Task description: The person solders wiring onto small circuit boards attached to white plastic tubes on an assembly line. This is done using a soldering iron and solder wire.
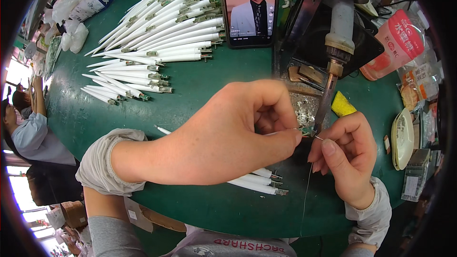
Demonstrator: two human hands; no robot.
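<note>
My left hand (233,135) is closed in a pinch on a small green circuit board (306,131), mostly hidden by the thumb and fingers. The board's edge sits at the tip of a soldering iron (340,31), which points down from above. My right hand (350,150) pinches a thin solder wire (307,195) between thumb and forefinger. Its short end reaches the iron's tip; the rest hangs down toward the table's near edge. Under my left hand lie several white tapered sticks (254,185) with green board ends. Whether the held board is joined to such a stick is hidden.
Many more white sticks (166,26) lie in rows on the green table (66,109). A phone (250,9) stands upright behind my hands. A yellow sponge (342,104), a pink-labelled container (395,45) and a pale dish (403,138) are at right. Another person (35,131) sits far left.
</note>
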